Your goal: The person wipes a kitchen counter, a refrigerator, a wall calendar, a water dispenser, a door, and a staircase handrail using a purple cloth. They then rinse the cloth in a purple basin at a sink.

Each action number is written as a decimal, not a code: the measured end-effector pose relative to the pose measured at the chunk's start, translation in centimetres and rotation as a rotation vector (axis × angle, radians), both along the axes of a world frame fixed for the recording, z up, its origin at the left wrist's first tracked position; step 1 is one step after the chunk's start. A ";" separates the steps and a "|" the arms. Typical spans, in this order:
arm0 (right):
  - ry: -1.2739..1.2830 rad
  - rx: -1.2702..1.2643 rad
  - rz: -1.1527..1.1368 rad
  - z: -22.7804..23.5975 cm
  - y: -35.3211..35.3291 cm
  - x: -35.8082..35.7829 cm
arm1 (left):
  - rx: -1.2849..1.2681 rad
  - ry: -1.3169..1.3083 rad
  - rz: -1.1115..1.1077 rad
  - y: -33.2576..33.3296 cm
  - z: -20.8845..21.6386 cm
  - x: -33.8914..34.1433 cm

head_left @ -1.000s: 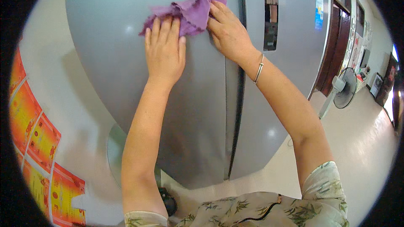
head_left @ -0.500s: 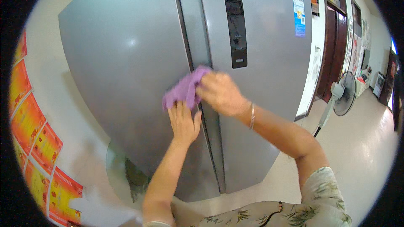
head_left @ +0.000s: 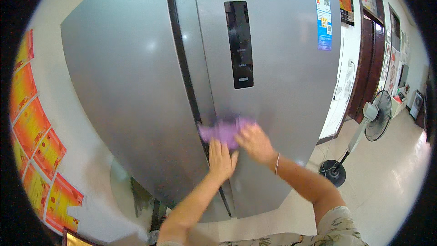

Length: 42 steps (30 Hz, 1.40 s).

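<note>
A purple cloth (head_left: 223,133) lies bunched against the front of a grey refrigerator (head_left: 132,86). It covers part of the gap between the two doors and the edge of the right door. My left hand (head_left: 221,160) presses at the cloth's lower edge, fingers stretched upward and thumb apart; its fingertips meet the cloth. With bent fingers, my right hand (head_left: 256,143) grips the cloth's right end and is slightly blurred by motion. Above the cloth, a dark display panel (head_left: 240,45) is set into the right door. A blue and white label (head_left: 322,18) sticks near that door's outer edge.
On the right, a standing fan (head_left: 371,111) rests on a round black base, with a cable trailing by it. Dark wooden doors (head_left: 366,59) line the wall behind. Red and yellow posters (head_left: 34,123) cover the left wall, close to the refrigerator's side.
Both hands have moved the cloth down and to the right across the refrigerator, from the left door's edge toward the right door. The view has shifted, bringing the fan's base into sight.
</note>
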State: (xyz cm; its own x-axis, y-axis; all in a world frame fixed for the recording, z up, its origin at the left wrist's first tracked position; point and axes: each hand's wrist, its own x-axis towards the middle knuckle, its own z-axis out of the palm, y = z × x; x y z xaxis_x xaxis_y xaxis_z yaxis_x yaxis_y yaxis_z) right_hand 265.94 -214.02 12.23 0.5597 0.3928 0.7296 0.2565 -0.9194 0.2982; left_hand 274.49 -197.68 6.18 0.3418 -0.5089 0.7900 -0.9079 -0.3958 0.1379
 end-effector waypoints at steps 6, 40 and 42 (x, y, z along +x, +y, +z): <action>0.105 -0.086 0.069 -5.7 -2.0 -1.8 | 0.084 -0.034 -0.044 0.0 -3.2 -1.9; -0.349 -0.058 -0.237 18.2 -18.7 -8.8 | 0.147 -0.522 0.150 -15.7 24.5 -6.9; -0.475 -0.152 -0.249 25.9 -19.6 -9.2 | -0.020 -0.707 0.261 -17.6 31.2 -7.0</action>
State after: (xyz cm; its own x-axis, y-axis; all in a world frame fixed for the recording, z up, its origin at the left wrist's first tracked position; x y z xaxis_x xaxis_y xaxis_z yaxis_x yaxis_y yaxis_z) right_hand 256.72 -233.64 38.16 0.2723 0.4114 0.8698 -0.1583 -0.8725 0.4622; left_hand 267.51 -215.29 37.36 -0.1430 -0.4641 0.8741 -0.6599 -0.6136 -0.4337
